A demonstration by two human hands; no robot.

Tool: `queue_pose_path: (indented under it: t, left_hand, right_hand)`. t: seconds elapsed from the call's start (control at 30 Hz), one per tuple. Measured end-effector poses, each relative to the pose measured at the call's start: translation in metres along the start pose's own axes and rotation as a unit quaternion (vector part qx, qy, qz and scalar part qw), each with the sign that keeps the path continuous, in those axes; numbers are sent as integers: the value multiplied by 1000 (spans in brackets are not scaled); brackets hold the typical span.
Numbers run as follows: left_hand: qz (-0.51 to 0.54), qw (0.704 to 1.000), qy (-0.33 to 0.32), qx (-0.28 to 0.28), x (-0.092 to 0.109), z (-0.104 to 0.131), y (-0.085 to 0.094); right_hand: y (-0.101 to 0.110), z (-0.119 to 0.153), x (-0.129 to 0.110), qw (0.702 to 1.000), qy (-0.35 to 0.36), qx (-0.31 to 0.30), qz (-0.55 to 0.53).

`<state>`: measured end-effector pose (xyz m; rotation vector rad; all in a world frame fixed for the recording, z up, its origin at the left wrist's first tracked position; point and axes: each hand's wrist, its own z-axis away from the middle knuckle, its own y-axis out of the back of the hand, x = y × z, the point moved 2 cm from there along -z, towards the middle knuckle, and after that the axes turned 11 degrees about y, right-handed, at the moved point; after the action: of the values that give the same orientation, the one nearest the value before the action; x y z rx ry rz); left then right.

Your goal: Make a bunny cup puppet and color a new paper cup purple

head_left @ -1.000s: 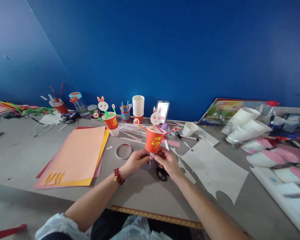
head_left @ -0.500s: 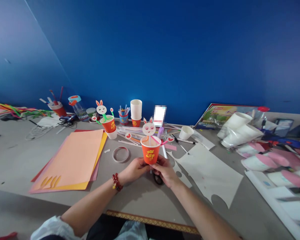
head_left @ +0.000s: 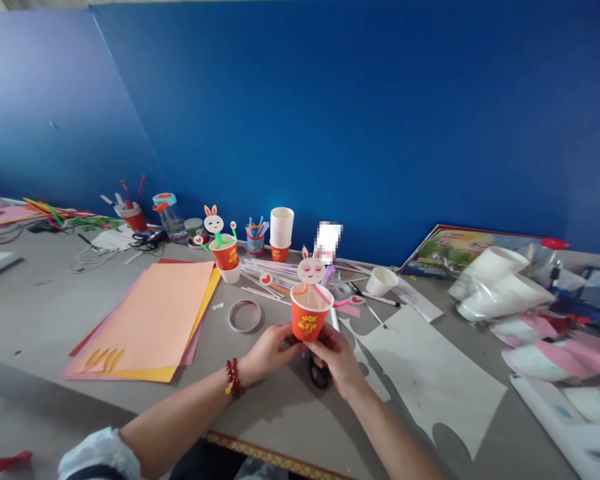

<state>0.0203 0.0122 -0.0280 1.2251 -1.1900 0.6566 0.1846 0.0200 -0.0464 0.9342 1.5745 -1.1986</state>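
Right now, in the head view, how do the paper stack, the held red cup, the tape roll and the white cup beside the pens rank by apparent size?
1. Paper stack
2. Held red cup, perhaps helped by nearness
3. Tape roll and white cup: too alike to rank

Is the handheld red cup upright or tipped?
Upright: the red cup has its open end up, with the rabbit face above.

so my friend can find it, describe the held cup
Below the blue wall is a grey table. Over it, left hand and right hand hold a red rabbit cup. Its arms are pink and orange; the other rabbit cup has green.
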Motion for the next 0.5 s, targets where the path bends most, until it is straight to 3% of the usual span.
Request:
queue_pose_path:
  t: [0.2, 0.5]
  left_hand:
    - [-68, 993, 26, 95, 3, -5, 20]
    - [-116, 993, 7, 14, 11, 3, 2]
  right_hand:
    - [-1, 2, -4, 998, 42, 23, 31]
    - [-5, 4, -7, 989, 130, 17, 74]
